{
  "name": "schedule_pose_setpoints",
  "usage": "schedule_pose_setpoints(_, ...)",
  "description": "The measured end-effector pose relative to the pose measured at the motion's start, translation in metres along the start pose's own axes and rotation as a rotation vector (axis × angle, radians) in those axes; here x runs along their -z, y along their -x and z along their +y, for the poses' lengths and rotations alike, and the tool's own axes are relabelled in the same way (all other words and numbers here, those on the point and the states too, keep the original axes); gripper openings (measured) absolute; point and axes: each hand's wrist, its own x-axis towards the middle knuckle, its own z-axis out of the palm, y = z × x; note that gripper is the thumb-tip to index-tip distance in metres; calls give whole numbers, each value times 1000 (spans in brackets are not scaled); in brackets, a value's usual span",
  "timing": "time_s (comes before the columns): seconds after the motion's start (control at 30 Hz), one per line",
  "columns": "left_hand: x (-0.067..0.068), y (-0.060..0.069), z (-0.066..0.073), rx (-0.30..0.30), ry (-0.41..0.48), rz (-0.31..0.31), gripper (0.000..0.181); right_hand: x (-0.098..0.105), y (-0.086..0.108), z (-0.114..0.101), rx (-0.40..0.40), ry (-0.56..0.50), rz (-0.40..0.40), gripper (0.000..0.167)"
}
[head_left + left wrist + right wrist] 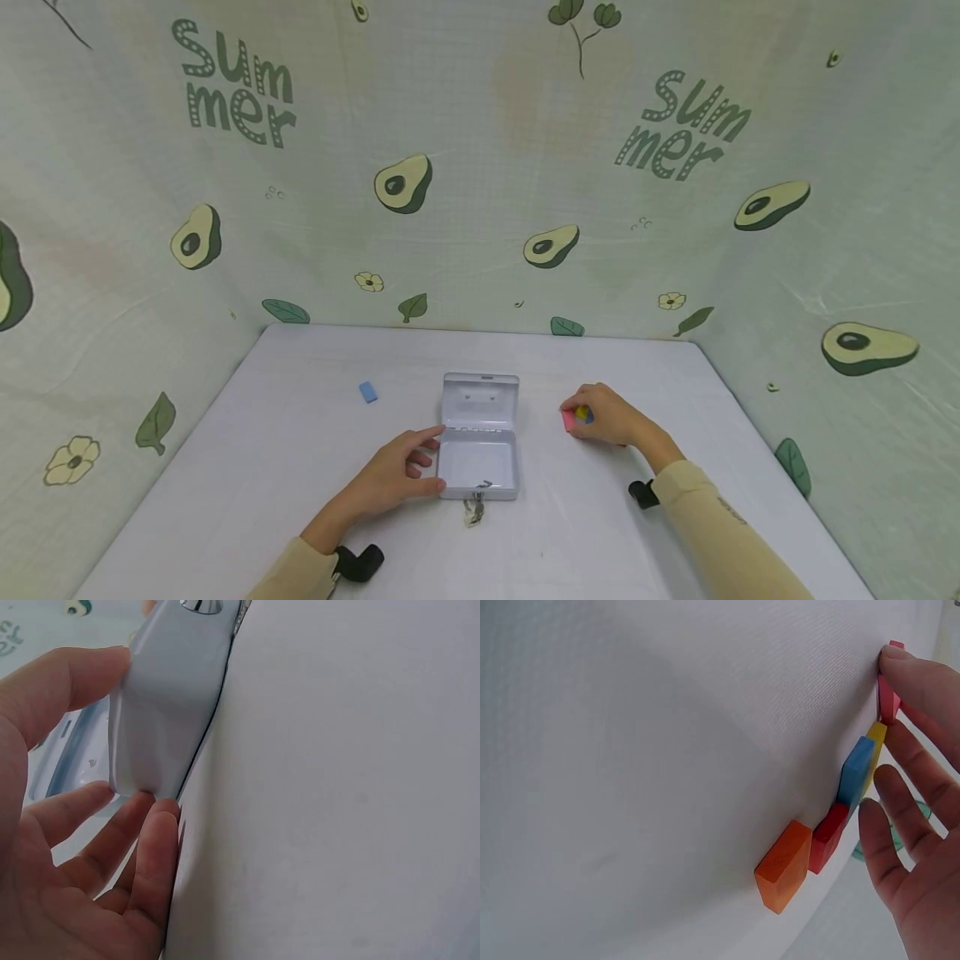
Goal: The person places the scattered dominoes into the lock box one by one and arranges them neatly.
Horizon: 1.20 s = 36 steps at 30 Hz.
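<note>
A small pale metal cash box [478, 462] stands with its lid [480, 400] raised, and keys [474, 510] hang at its front. My left hand [390, 475] touches the box's left side, thumb near the front corner and index finger by the hinge. In the left wrist view, fingertips [157, 821] rest against the box wall. My right hand [607, 414] pinches a pink block [889, 697] between thumb and finger at the table surface. Beside it stand a yellow block [877, 742], a blue block [856, 769], a red block [828, 838] and an orange block [784, 866].
A separate blue block [367, 392] lies on the white table [315, 367], left of the box. Printed cloth walls [480, 167] enclose the table at the back and both sides. Black wrist mounts [360, 562] sit at both cuffs.
</note>
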Motion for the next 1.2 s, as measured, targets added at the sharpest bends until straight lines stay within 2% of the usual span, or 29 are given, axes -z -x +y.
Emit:
schedule_pose_setpoints(0.27,1,-3,0,0,-15,-9,83,-1,-1,-3,-13,-2,14,35)
schedule_pose_setpoints(0.47,2,-4,1,-25,-22,-11,83,0,1,-11,-49,-19,41,36)
schedule_pose_setpoints(0.67,4,-3,1,-24,-21,-15,84,2,3,-22,-53,-19,84,34)
schedule_pose_setpoints(0.87,4,-4,0,-44,-10,-18,83,7,6,-40,-39,-20,119,33)
schedule_pose_setpoints(1.2,1,-5,0,-23,-23,1,84,13,10,-74,-13,-57,141,35)
